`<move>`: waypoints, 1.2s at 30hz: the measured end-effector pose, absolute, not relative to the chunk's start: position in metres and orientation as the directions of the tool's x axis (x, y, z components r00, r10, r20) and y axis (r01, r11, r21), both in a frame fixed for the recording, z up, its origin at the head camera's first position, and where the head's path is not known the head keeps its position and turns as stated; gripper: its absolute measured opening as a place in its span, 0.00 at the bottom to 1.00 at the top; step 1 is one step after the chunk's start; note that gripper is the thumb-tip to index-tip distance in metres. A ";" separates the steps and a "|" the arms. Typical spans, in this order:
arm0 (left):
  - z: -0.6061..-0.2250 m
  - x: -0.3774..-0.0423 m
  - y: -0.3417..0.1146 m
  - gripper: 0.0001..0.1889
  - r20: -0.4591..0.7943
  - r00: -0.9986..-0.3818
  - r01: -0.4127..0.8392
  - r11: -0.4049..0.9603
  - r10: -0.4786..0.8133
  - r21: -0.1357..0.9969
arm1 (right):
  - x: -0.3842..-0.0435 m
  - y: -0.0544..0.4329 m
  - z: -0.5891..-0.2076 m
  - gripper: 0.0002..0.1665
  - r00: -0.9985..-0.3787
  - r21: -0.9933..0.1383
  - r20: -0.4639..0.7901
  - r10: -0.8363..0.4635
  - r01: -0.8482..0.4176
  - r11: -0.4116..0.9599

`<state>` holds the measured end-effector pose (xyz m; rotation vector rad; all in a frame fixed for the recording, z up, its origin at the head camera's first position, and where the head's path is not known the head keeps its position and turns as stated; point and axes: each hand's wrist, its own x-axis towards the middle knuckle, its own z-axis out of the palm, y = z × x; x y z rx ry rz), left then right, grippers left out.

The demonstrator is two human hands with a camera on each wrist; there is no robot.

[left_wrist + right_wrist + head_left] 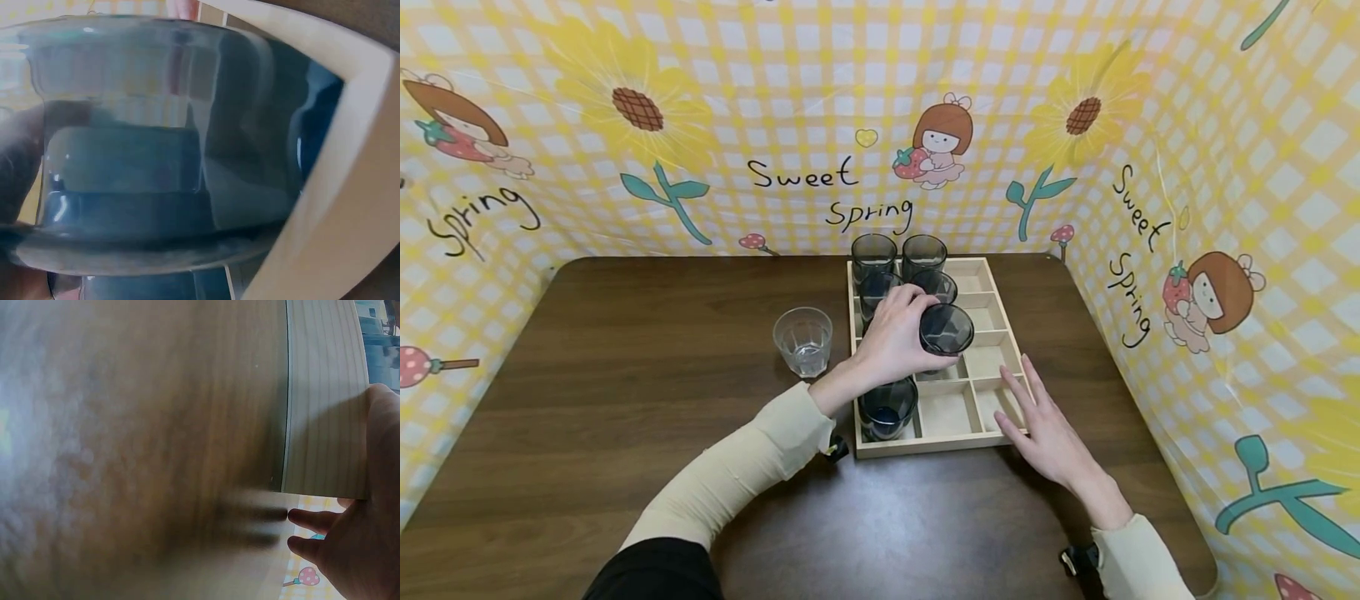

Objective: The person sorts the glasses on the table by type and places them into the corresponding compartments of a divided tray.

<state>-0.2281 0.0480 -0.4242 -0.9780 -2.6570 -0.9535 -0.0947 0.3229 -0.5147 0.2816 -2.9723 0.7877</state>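
My left hand [898,333] grips a dark tinted glass [946,331] by its side, over the third row of a light wooden compartment tray [932,446]. Below the left wrist, another tinted glass [887,410] stands in the front left compartment; it fills much of the left wrist view. My right hand [1048,437] lies at the tray's front right corner with fingers spread and fairly straight. In the right wrist view, its thumb [384,406] touches the tray's rim and the other fingers are beyond the side. The held glass's base is partly hidden.
Several more tinted glasses, among them one at the back left [873,254], stand in the tray's rear compartments. A clear glass [803,342] stands on the brown table [647,367] left of the tray. A yellow checked cloth [805,92] encloses the table's back and sides.
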 end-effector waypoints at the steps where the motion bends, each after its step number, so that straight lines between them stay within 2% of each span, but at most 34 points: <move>1: -0.425 -0.228 0.048 0.45 0.353 -0.770 0.636 0.592 0.531 0.496 | -0.095 0.323 -0.515 0.44 -0.982 -0.485 0.100 -0.162 -0.190 0.853; 10: -0.425 -0.227 0.047 0.46 0.317 -0.757 0.653 0.669 0.571 0.355 | -0.095 0.322 -0.512 0.44 -0.984 -0.491 0.088 -0.157 -0.180 0.852; 26: -0.426 -0.226 0.051 0.47 0.205 -0.788 0.616 0.744 0.581 0.258 | -0.095 0.322 -0.513 0.43 -0.984 -0.491 0.087 -0.153 -0.176 0.854; 31: -0.426 -0.225 0.053 0.49 0.167 -0.798 0.602 0.757 0.579 0.254 | -0.094 0.322 -0.512 0.45 -0.981 -0.449 0.110 -0.158 -0.191 0.873; 36: -0.425 -0.225 0.053 0.52 0.154 -0.802 0.597 0.772 0.577 0.218 | -0.094 0.321 -0.510 0.45 -0.984 -0.399 0.080 -0.157 -0.176 0.900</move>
